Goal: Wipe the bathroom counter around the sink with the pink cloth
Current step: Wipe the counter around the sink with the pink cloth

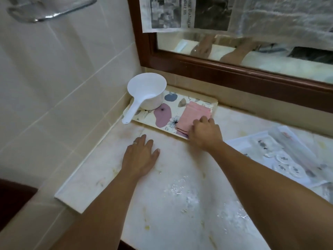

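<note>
Pink cloth (195,117) on tray (162,123) edge, right hand (203,134) on it.

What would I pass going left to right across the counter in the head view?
Left hand flat on the counter → white scoop on the flowered tray → pink cloth → right hand on the cloth → plastic sheet.

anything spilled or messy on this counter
Yes: white powdery residue is scattered over the counter near its front edge, with small yellowish specks around it. The pink cloth lies folded on the floral tray.
</note>
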The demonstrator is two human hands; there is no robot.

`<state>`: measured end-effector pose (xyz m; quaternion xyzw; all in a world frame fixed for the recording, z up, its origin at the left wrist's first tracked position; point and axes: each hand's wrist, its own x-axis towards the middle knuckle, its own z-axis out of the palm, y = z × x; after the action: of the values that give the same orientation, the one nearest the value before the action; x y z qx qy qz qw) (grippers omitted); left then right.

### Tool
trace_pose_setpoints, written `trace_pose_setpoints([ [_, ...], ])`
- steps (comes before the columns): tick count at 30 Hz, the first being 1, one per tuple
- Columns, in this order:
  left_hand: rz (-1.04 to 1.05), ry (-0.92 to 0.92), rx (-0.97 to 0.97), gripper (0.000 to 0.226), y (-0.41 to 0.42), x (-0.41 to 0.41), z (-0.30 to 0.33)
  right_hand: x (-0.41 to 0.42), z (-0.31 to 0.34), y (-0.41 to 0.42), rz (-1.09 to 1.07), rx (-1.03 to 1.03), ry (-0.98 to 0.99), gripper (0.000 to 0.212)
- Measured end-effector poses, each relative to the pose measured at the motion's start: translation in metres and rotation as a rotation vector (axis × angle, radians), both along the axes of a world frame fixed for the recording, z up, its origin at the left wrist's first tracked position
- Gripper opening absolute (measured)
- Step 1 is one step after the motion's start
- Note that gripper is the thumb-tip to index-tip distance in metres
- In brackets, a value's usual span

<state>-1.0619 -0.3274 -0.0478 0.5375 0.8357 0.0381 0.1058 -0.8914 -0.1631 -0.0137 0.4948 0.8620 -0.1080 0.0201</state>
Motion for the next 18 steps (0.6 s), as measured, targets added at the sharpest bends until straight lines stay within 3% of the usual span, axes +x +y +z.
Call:
trace_pose_setpoints([
  [13,0.06,-0.008,0.008,0.061,0.017,-0.007,-0.013,-0.063,-0.042,0.027,-0.189,-0.053,0.086,0.068],
  [18,0.057,0.016,-0.003,0.061,0.015,-0.003,-0.015,-0.061,-0.053,0.03,-0.153,-0.01,0.067,0.066],
])
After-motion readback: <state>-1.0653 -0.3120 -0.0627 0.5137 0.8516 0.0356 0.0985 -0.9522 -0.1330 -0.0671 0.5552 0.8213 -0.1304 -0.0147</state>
